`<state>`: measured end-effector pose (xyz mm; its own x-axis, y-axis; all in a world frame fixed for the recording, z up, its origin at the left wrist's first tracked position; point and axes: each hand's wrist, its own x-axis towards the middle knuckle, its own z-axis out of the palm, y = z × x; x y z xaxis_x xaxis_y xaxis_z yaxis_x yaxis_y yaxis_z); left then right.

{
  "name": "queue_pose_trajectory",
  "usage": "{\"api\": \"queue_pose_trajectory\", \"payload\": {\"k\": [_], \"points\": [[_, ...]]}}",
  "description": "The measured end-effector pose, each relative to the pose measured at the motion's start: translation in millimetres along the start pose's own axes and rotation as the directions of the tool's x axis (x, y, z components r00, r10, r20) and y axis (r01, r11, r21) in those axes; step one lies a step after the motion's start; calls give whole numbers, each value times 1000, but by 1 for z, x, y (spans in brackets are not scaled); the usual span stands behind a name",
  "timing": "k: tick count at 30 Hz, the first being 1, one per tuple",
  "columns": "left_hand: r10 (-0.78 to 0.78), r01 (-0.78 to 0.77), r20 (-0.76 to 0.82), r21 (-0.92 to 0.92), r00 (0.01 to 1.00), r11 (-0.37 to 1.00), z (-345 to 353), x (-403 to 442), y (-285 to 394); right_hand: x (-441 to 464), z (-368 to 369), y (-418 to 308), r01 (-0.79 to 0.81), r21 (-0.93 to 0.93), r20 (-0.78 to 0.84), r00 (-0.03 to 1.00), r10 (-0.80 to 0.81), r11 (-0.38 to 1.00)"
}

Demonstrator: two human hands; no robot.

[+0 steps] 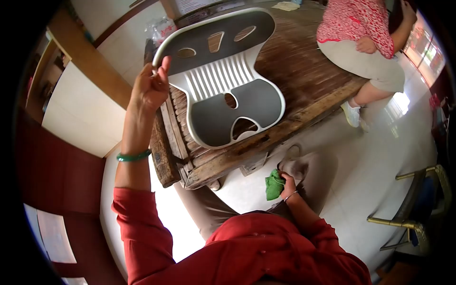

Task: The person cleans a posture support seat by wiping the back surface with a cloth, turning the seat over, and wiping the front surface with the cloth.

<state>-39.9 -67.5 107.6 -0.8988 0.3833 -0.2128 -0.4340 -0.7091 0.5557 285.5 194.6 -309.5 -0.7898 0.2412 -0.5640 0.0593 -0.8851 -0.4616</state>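
Note:
A grey and white plastic seat with a slatted middle and several cut-out holes [221,80] rests on the brown wooden table. Its backrest's left rim is gripped by my left hand [151,89], whose wrist carries a green bangle. Low in front of my lap, beyond the table's front edge, my right hand [289,186] is closed around a green cloth [274,185]. The cloth hangs apart from the seat.
The wooden table [304,90] has a thick front edge. At its right end sits another person [356,38] in a red patterned top. A clear plastic bag [160,29] is behind the seat's left side. A metal-framed chair [413,209] stands at the right.

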Motion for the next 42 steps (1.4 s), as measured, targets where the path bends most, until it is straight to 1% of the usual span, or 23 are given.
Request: {"api": "queue_pose_trajectory", "payload": {"k": [1, 2, 5, 10, 13, 14, 15, 16, 17, 18, 20, 21, 23, 25, 27, 29, 30, 32, 33, 35, 36, 37, 42], "points": [[47, -43, -124, 30, 991, 999, 11, -5, -10, 0, -1, 0, -2, 0, -3, 1000, 2, 1000], [-28, 30, -81, 19, 996, 999, -3, 2, -5, 1, -2, 1, 0, 5, -14, 1000, 0, 1000], [53, -58, -276, -11, 960, 998, -19, 18, -10, 0, -4, -1, -31, -3, -24, 999, 31, 1000], [31, -54, -279, -75, 960, 996, -48, 28, -5, -2, -2, -1, -52, -37, -13, 999, 51, 998], [-16, 8, -113, -72, 994, 997, -61, 27, -6, -1, -1, -2, -49, -53, -32, 998, 48, 997], [-103, 116, 157, -73, 982, 991, -70, 15, -6, -1, 0, -2, -45, -46, -41, 998, 44, 998], [-102, 114, 153, -77, 983, 990, -77, 9, -13, -2, 0, -2, -49, -50, -44, 998, 47, 998], [70, -71, 11, 99, 997, 993, -56, -9, -33, -7, 5, -5, -36, -79, -49, 998, 32, 996], [260, -222, -95, 294, 961, 930, -39, -30, -53, -10, 8, -5, -22, -106, -55, 998, 16, 994], [263, -228, -6, 478, 965, 848, -34, -56, -73, -9, 6, -5, -25, -107, -58, 998, 19, 994], [213, -248, 149, 778, 966, 577, -34, -111, -113, -8, 2, -4, -26, -101, -27, 999, 24, 995], [167, -258, 207, 881, 964, 397, -36, -133, -130, -7, 1, -4, -30, -104, -29, 999, 27, 994], [145, -435, 427, 900, 893, 31, -61, -156, -162, -6, 1, -4, -33, -108, -7, 999, 32, 994], [234, -385, 363, 921, 902, 56, -80, -162, -182, -11, 7, -6, -35, -118, 11, 999, 36, 992], [286, -267, 189, 927, 939, 262, -117, -149, -193, -13, 8, -7, -33, -128, 33, 999, 38, 991], [420, -280, 75, 847, 904, 452, -129, -132, -202, -11, 8, -6, -67, -120, -10, 998, 66, 991], [425, -285, 77, 845, 902, 452, -130, -126, -201, -10, 7, -6, -65, -123, -5, 998, 65, 990], [489, -221, -102, 799, 866, 559, -123, -113, -196, -10, 7, -7, -80, -186, -5, 997, 80, 979], [495, -229, -98, 797, 864, 558, -128, -107, -194, -10, 7, -7, -75, -190, 2, 997, 77, 979], [286, -122, -141, 669, 948, 733, -148, -90, -194, -10, 6, -6, -65, -196, -12, 998, 63, 979], [275, -34, -250, 680, 928, 733, -154, -84, -200, -9, 4, -5, -72, -163, 16, 997, 76, 984], [284, -27, -241, 716, 928, 697, -149, -83, -201, -8, 3, -5, -69, -165, 18, 997, 73, 984], [165, -74, -94, 611, 982, 788, -133, -69, -200, -8, 12, -2, -50, -178, -24, 999, 46, 983]]}}
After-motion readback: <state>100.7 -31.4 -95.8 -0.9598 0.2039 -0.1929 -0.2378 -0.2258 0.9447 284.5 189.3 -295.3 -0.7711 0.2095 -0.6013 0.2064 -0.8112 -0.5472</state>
